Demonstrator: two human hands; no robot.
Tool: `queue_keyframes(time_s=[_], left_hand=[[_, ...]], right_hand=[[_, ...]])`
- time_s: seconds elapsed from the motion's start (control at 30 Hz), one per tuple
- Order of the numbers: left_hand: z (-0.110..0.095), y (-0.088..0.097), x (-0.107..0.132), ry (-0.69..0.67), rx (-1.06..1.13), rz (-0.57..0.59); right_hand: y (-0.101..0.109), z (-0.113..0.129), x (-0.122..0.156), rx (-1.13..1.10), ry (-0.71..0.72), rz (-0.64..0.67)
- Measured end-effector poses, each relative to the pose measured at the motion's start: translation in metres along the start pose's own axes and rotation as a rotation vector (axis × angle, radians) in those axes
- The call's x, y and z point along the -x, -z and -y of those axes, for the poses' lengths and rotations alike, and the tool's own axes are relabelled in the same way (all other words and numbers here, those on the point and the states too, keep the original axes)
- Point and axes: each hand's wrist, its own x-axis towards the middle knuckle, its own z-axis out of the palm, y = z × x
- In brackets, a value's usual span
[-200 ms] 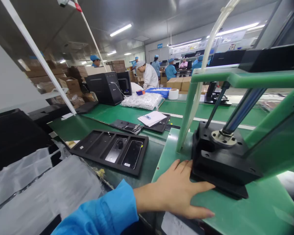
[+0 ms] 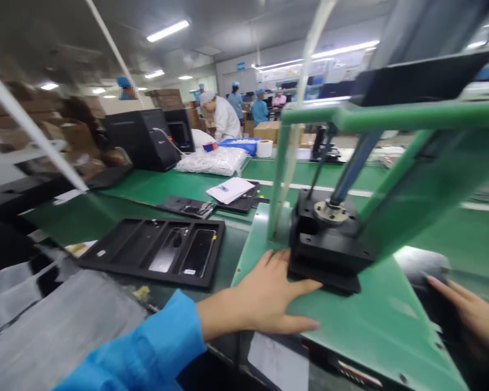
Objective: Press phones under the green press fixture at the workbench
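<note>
My left hand (image 2: 264, 296) lies flat, fingers spread, on the green base plate (image 2: 358, 320) of a press fixture, its fingertips touching the black block (image 2: 330, 252) that sits on the plate. A steel rod (image 2: 352, 168) rises from that block into the green frame (image 2: 391, 117) above. My right hand (image 2: 472, 317) shows at the right edge, fingers extended, over a dark area beside the plate; it holds nothing that I can see. A black tray (image 2: 155, 250) with two phone-shaped parts in its slots lies left of the press.
Clear plastic bags (image 2: 57, 326) cover the near left. Further along the green bench are more black trays (image 2: 187, 206), white papers (image 2: 230, 190), a bag of white parts (image 2: 212, 160) and black machines (image 2: 142, 138). People in blue and white coats work in the background.
The view has shifted right and down, so the press appears further left. My right hand has come into view at the right edge. My left hand stays on the plate.
</note>
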Motion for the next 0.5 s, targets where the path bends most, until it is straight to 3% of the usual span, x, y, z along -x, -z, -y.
queue_keyframes(time_s=[0.1, 0.2, 0.27, 0.4, 0.5], left_hand=[[0.003, 0.007, -0.005, -0.02, 0.005, 0.059], [0.01, 0.006, -0.007, -0.067, -0.041, 0.077], [0.018, -0.001, -0.007, -0.115, -0.096, 0.043], [0.033, -0.019, -0.005, -0.184, -0.155, -0.083], [0.04, -0.026, -0.005, -0.192, -0.105, -0.106]], right_hand=[[0.007, 0.005, 0.008, -0.077, -0.076, -0.073], [0.003, 0.011, 0.009, -0.115, 0.035, 0.026], [0.002, 0.011, 0.006, -0.146, 0.122, 0.086], [0.006, 0.007, 0.001, -0.2, 0.134, 0.064], [0.009, 0.007, 0.0, -0.243, 0.134, 0.056]])
